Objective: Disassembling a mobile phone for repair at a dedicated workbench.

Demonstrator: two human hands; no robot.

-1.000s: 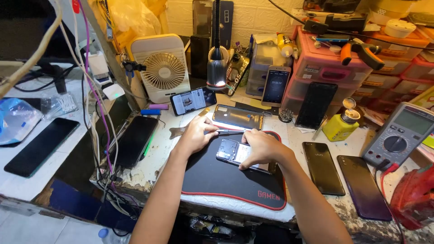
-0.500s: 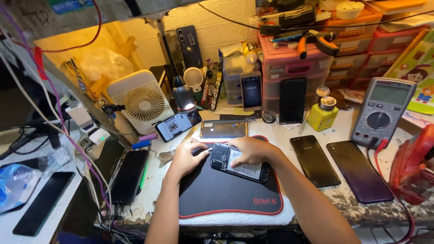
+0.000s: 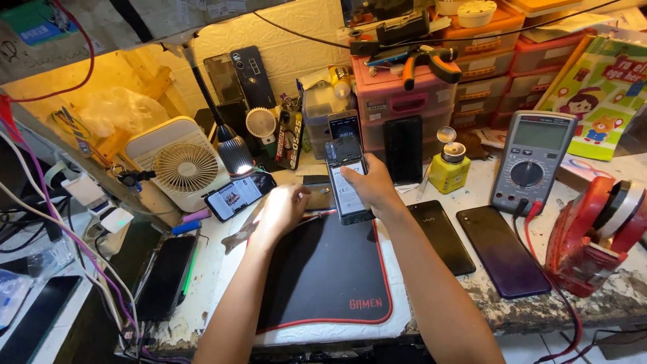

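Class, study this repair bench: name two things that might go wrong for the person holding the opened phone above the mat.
1. The right hand alone holds the opened smartphone with its back removed off the black red-edged mat; a slip might drop it.
2. The left hand rests by thin tools near the mat's edge; a nudge might knock them away.

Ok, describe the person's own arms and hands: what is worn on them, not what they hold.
Both arms are bare along their whole visible length, with no sleeves showing. The left hand and right hand wear no gloves; no watch, bracelet or ring is visible. The desk lamp lights the left hand strongly.
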